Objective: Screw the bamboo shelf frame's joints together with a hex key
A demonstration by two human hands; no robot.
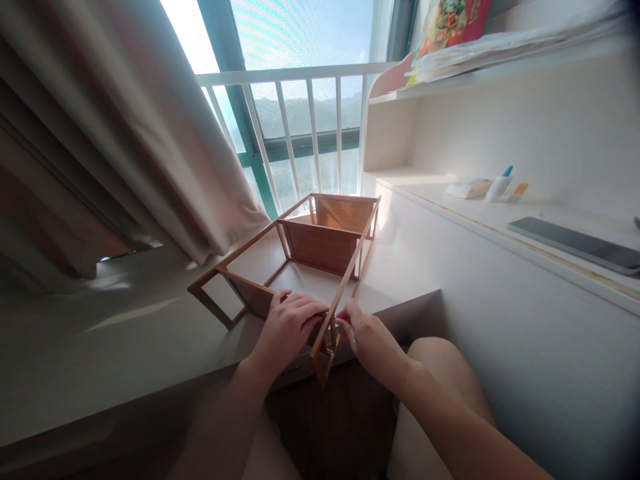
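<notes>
A brown wooden shelf rack (345, 280) lies on its side on a white ledge, its boards standing upright between slim posts. My left hand (295, 323) grips the top edge of the nearest board, close to the corner where it meets the right-hand post. Just outside that post, my right hand (361, 330) is closed in a pinch, with thumb and forefinger against the wood. Whatever it pinches is small and mostly hidden by the fingers. The rack's near end juts past the ledge's front edge, above my knees.
Behind the rack are a white railing (310, 133) and a window; a beige curtain (150, 133) hangs at left. On the right-hand desk (450, 207) are a white bottle with a blue tip (499, 185), a small yellow-capped item (519, 192) and a dark flat device (575, 243).
</notes>
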